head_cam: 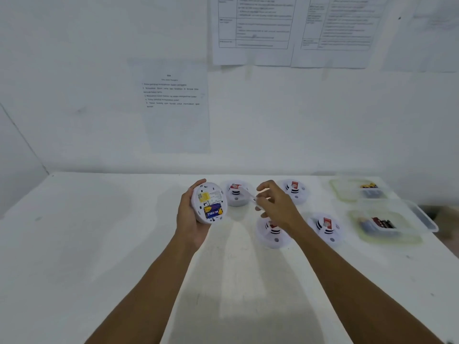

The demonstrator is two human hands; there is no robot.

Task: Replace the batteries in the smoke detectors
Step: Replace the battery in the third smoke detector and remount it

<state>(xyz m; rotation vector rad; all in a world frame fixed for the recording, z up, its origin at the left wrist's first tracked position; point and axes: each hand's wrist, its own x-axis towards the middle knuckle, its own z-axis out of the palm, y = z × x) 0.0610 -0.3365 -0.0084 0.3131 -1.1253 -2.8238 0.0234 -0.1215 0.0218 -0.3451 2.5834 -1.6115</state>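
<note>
Holding a white smoke detector (208, 202) back-up above the worktop (99, 244), the left hand (190, 219) cups it from the left, fingers wrapped round its rim. Battery bay is open: blue-and-yellow batteries (213, 211) sit inside, lettering reads PKCELL; their count is unclear. Yellow sticker (205, 196) above the bay, print too small to read. Right hand (278, 204) is near, fingers curled and pinching a small white piece (254, 200), blurred.

Four more detectors stand on the worktop, each with a red tag: far-left detector (237, 193), far-right detector (294, 191), near-left detector (273, 233) partly under the right wrist, near-right detector (325, 227).

Two clear plastic tubs hold loose batteries at right: far tub (345, 192), near tub (422, 217) at the worktop's right edge.

Three printed sheets on the wall: left sheet (176, 105), middle sheet (253, 28), right sheet (340, 28); text unreadable.

Far edge meets the wall. Open surface shows left of the held detector and between the forearms.
</note>
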